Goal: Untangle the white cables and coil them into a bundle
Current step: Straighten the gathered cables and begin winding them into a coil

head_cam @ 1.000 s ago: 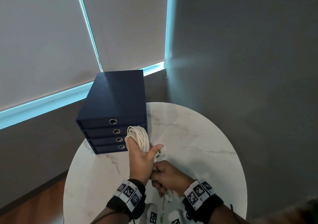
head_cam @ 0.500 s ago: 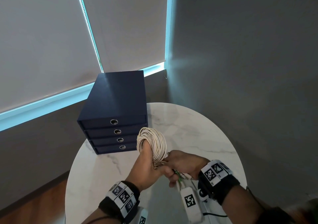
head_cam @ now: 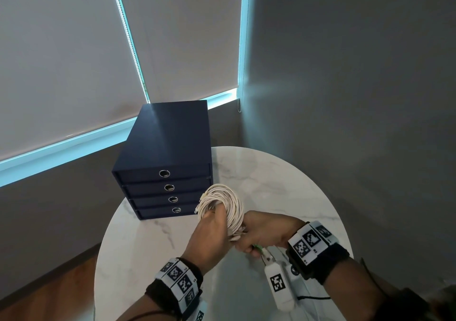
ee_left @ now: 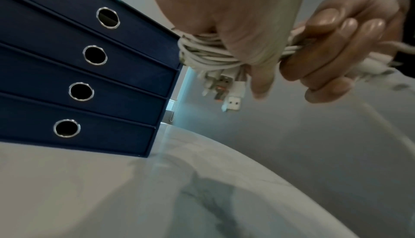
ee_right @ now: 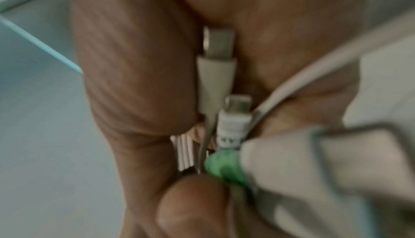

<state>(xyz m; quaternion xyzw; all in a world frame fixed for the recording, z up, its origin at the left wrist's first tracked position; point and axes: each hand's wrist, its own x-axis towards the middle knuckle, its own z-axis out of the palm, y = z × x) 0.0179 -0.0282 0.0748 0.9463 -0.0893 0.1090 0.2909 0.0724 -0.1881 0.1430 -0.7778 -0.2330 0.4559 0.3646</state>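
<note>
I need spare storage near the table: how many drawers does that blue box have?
4, stacked one above another in the blue drawer box at the table's far left, each with a metal ring pull: top, second, third, bottom. None appear hidden.

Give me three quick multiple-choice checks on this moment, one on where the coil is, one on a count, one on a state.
1. Where is the cable coil?
A. lying on the table
B. looped round the left hand, above the table
C. inside a drawer

2. How many drawers does the blue drawer box have?
A. two
B. four
C. six

3. What is the right hand doing?
A. resting flat on the table
B. pulling a drawer
C. gripping the cables beside the coil

Answers:
1 B, the loops wrap round the left hand.
2 B, four ring pulls show.
3 C, its fingers curl round the strands.
</note>
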